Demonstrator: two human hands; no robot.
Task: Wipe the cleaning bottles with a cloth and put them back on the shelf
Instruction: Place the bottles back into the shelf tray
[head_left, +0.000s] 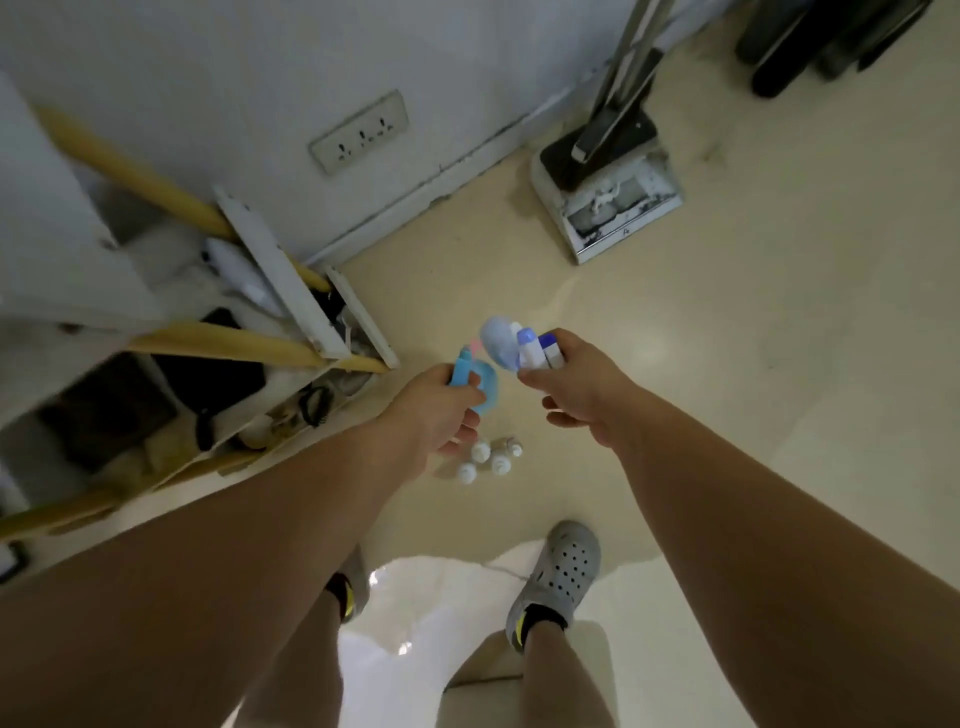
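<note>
Early days, I'd say: left hand (441, 410) grips a blue sprayer (464, 370), right hand (576, 395) clutches several bottles (522, 347), small bottles (488, 457) wait on the floor (753, 364) at six o'clock, shelf (218, 358) at nine, no cloth visible.

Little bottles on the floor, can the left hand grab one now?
Probably not yet: the left hand grips a blue spray bottle, and the little bottles stand on the floor below it. Nothing else blocks the way.

Small bottles (485, 460) stand on the floor (727, 364), right of the shelf (218, 343).
</note>
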